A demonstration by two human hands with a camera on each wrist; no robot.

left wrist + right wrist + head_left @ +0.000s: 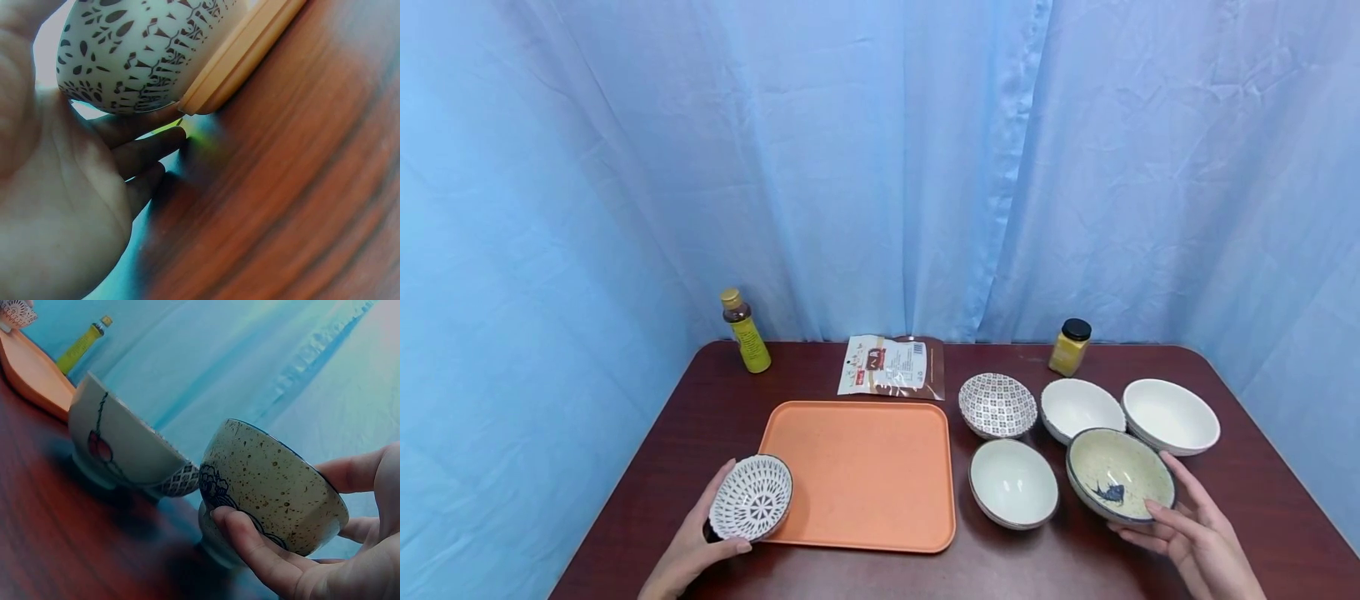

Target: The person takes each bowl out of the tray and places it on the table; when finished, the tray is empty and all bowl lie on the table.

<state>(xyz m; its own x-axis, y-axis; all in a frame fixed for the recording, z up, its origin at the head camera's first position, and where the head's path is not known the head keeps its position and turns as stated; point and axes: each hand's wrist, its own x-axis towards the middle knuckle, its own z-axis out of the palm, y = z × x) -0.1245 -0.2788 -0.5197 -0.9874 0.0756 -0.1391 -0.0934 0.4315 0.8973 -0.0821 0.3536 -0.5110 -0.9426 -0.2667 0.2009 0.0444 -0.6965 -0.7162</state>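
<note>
My left hand (696, 533) holds a small white bowl with a black petal pattern (751, 498), thumb on the near side and fingers along the far side. The bowl overlaps the left rim of an orange tray (868, 475); in the left wrist view its patterned wall (137, 56) is right beside the tray's edge (225, 69). My right hand (1198, 533) grips a speckled beige bowl with a dark blue fish drawing (1123, 471), fingers and thumb spread around its right side. From the right wrist, the speckled wall (269, 487) tilts, with a pale base below it.
Left of the speckled bowl sits a pale bowl (1015, 482), with a patterned bowl (997, 406) behind. Two white bowls, one scalloped (1078, 407) and one smooth (1171, 414), stand farther right. A yellow-labelled bottle (748, 333), a food pouch (891, 367) and a black-lidded jar (1070, 347) line the back.
</note>
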